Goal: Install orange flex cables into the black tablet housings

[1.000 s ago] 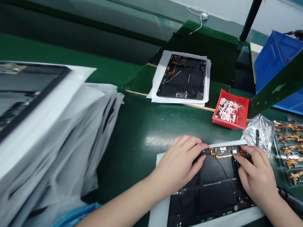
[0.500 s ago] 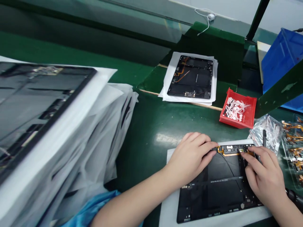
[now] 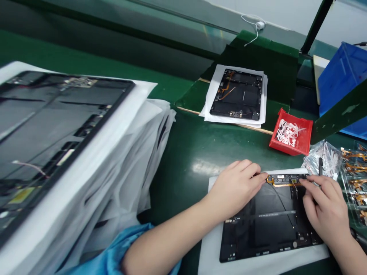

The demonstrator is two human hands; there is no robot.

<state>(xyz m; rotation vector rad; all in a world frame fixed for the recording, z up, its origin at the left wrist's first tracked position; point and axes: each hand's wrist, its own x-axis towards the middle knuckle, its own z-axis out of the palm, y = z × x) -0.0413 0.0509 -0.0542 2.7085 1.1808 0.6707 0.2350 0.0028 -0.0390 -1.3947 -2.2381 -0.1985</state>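
Note:
An opened tablet (image 3: 273, 229), its black inside facing up, lies on a white sheet (image 3: 212, 248) in front of me. Along its far edge runs a narrow circuit board (image 3: 286, 178) with an orange flex cable (image 3: 279, 185). My left hand (image 3: 239, 187) has thumb and forefinger pressed together at the board's left end; what they pinch is hidden. At the right end, my right hand (image 3: 327, 204) is closed, its fingertips touching the board. A thin black cable (image 3: 278, 196) curves across the tablet. A black stick-like tool (image 3: 320, 166) shows behind the right hand; whether it is held I cannot tell.
At left stands a stack of tablets (image 3: 57, 126) interleaved with white sheets. Another opened tablet (image 3: 237, 93) lies farther back. A red bin (image 3: 304, 133) of white strips, a clear plastic bag (image 3: 323, 154), a tray of flex cables (image 3: 355, 168) and a blue crate (image 3: 338, 82) are at right.
The view has shifted slightly, so most things appear farther right. My right fingertips have moved a little right along the board, uncovering more of it. The left hand stays at the board's left end.

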